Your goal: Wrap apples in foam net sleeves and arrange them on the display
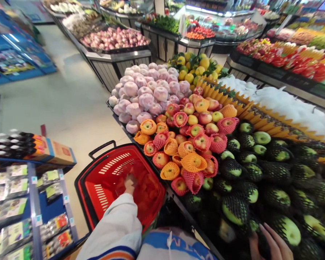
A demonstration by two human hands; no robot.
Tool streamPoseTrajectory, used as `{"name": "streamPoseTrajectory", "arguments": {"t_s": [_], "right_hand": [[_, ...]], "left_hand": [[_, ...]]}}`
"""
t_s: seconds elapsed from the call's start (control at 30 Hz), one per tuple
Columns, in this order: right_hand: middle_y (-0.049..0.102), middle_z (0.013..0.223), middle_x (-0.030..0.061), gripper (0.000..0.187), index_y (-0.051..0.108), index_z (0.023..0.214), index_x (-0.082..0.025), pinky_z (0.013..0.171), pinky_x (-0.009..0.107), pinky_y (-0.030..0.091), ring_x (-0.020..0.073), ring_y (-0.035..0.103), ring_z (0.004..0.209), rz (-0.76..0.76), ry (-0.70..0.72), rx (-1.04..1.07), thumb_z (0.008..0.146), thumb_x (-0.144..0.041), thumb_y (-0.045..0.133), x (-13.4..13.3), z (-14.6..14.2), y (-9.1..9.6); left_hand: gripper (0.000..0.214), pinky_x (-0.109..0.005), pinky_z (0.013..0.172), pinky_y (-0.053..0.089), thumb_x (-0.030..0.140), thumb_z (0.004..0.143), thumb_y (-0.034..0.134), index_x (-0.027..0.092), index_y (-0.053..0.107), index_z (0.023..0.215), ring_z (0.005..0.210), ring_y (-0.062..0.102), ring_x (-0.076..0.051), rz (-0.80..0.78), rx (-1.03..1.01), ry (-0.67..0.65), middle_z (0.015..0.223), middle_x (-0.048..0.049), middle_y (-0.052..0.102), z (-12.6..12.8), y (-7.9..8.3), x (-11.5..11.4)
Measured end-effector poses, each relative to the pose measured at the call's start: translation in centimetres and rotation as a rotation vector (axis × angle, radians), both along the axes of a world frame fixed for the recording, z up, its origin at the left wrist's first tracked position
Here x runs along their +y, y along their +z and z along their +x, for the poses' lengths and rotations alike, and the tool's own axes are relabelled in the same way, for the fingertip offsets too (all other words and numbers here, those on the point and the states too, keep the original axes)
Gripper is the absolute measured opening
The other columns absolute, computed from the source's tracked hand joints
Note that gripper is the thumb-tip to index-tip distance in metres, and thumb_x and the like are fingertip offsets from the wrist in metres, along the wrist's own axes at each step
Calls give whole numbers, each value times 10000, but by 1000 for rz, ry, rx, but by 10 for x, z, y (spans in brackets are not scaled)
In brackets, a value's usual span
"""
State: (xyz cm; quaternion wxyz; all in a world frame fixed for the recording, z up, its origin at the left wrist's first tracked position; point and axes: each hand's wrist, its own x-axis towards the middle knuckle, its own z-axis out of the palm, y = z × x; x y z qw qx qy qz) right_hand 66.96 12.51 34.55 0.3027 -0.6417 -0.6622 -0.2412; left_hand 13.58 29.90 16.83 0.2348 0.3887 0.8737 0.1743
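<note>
My left hand [129, 184] reaches down inside a red shopping basket [93, 180] with a black rim and handles. Its fingers are blurred, and I cannot make out whether they hold anything. Beside it in the basket lie reddish, hazy shapes. At the bottom right edge, my right hand [272, 242] is among green apples [290, 229] in black foam nets. Thumb and fingers curve around one dark-netted apple, which is mostly hidden. Red apples [180, 185] in pink and orange nets sit between the basket and the green ones.
Pale wrapped fruit [146, 103] is heaped behind the red apples, with yellow citrus [189, 77] beyond. A yellow picket divider [276, 124] borders white-wrapped goods on the right. To the left are a shelf of packets [14, 193], boxed bottles [54, 146] and the aisle floor [67, 86].
</note>
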Motion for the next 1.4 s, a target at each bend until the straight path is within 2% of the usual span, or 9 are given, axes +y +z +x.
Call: {"name": "streamPoseTrajectory", "arguments": {"t_s": [0.13,0.27,0.4,0.6,0.73,0.83,0.93,1.23,1.4], "right_hand": [[755,1179,175,376,694,1308,-171,916,492,571,323,731,981,-81,-12,183,949,-281,703,2,-8,7],[742,1186,150,348,693,1245,-180,867,431,601,287,726,1010,-199,52,426,993,-410,625,0,-5,8],[753,1192,128,362,693,1236,-200,854,420,628,278,740,1036,-359,154,497,997,-450,590,-2,4,14],[791,1179,104,339,732,1182,-231,913,461,631,304,767,1048,-613,240,555,969,-465,610,5,14,46],[802,1140,102,304,755,1156,-234,902,426,634,279,773,1001,-566,339,735,956,-439,655,6,3,76],[811,1088,95,285,771,1123,-238,872,395,640,250,774,932,-510,405,1006,958,-447,671,1,-15,90],[817,984,76,288,780,1054,-240,802,356,644,220,761,829,-474,470,1275,937,-490,696,-3,-32,94],[737,746,13,320,719,855,-227,627,267,577,155,666,659,-294,339,1526,772,-498,866,-1,-47,80],[721,740,19,321,714,809,-225,599,272,551,154,639,643,-369,413,1428,776,-510,859,-1,-48,81]], "left_hand": [[219,-433,884,501,200,813,713,193,494,803,967,631,-276,178,26,294,876,-38,567,-4,46,-5],[347,-429,979,452,178,760,664,257,336,843,958,564,-247,513,17,533,876,12,443,2,110,-6],[310,-378,981,444,139,743,569,258,323,889,878,493,-178,823,-117,602,922,19,405,39,171,-2],[239,-306,846,520,301,755,601,240,459,938,860,577,-169,1002,-543,279,932,6,522,175,227,-9],[259,-288,796,520,332,780,669,250,507,964,889,596,-175,787,-1049,-301,984,-10,566,266,256,-48],[300,-307,846,513,343,765,729,234,547,976,917,592,-184,599,-1202,-640,975,-20,580,303,269,-78],[291,-324,907,509,332,786,739,221,576,1000,986,604,-199,445,-1252,-829,1018,-42,601,317,270,-94],[275,-355,980,464,300,900,689,249,599,1155,1321,476,-253,528,-954,-847,1370,-103,502,312,261,-108],[200,-370,951,461,344,868,744,219,657,997,1151,547,-252,497,-840,-963,1164,-88,557,314,262,-115]]}}
